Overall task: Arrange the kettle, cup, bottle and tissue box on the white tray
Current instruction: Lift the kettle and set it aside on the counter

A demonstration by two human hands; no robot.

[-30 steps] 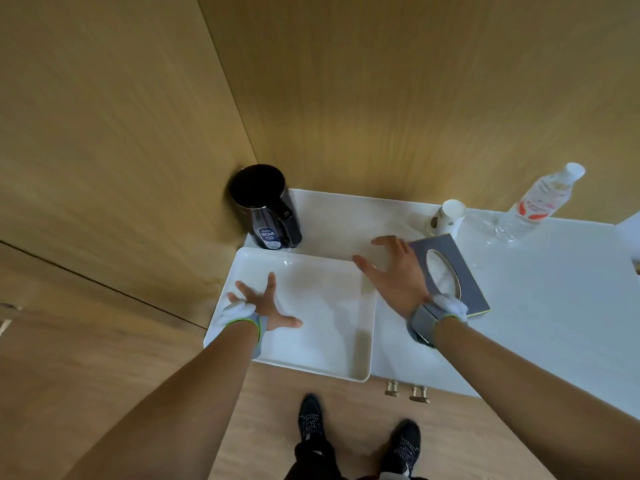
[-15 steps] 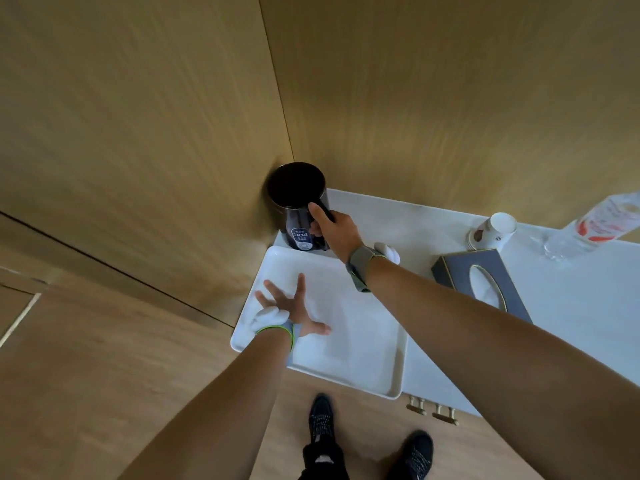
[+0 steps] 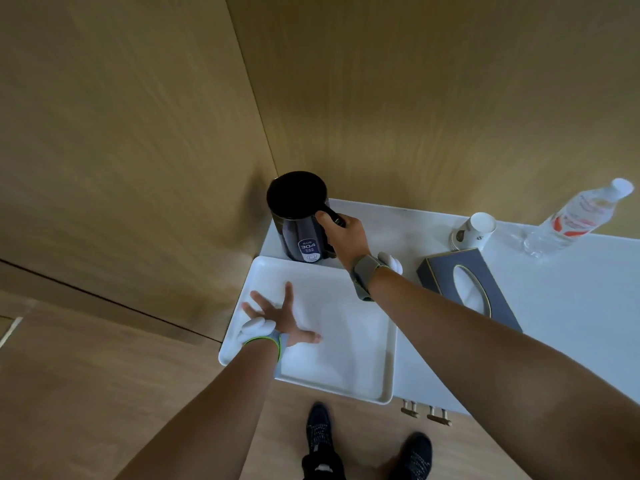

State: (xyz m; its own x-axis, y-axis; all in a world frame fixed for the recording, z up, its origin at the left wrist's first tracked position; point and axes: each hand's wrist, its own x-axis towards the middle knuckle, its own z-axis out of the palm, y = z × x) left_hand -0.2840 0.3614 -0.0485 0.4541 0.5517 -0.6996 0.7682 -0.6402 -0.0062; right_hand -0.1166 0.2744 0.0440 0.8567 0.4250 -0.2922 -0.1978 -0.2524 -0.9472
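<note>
Gripping the handle of the one dark, glossy cylindrical kettle (image 3: 298, 216), the right hand (image 3: 346, 237) is clenched round it; kettle stands on the white bench (image 3: 568, 306) in the corner, just behind the tray. Left hand (image 3: 282, 320) lies released, fingers spread flat, on the smooth rectangular white tray (image 3: 346, 341). Well to the right on the bench: one paper cup (image 3: 472, 230), one clear plastic bottle (image 3: 581, 216), one dark tissue box (image 3: 467, 289) with oval slot.
</note>
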